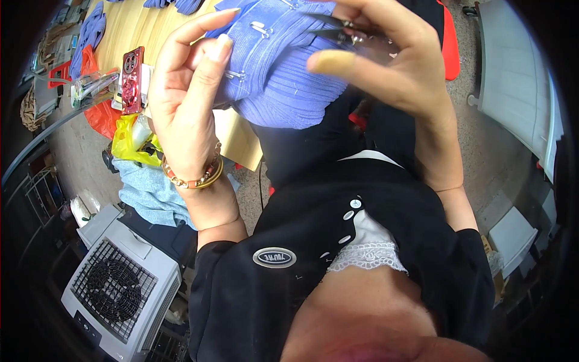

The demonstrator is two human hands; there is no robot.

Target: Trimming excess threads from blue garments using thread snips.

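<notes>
Head view, looking down past the wearer's black shirt (235, 295): a blue ribbed knit garment (289, 99) is held up at the top centre, in front of the dark-clothed lap. The left hand (193, 90) has thumb and fingers closed on the garment's left edge, close beside small shiny fastenings (261, 29) (too small to identify surely). The right hand (398, 60) is partly curled around dark-bladed snips (332, 29), slightly blurred, with the blades over the garment; its thumb has a yellowish covering.

Beyond the left hand lies a pale yellow worktop (142, 30) with a streaked, wood-like surface. More blue knit pieces (90, 30) sit along its far side. A red phone (131, 81) stands near the worktop's left edge, lenses facing the wearer. Next to it are a clear bag (90, 89), a red plastic bag (99, 119) and — lower down — a bright yellow bag (125, 139).

Below those, a grey-blue cloth (151, 190) lies heaped. At lower left stands a pale grey fan unit (117, 286) with a black square grille. The floor (72, 142) is grey and speckled. Along the right are a red seat-like shape (450, 45), a tall whitish panel (518, 72) and a white box (512, 235).
</notes>
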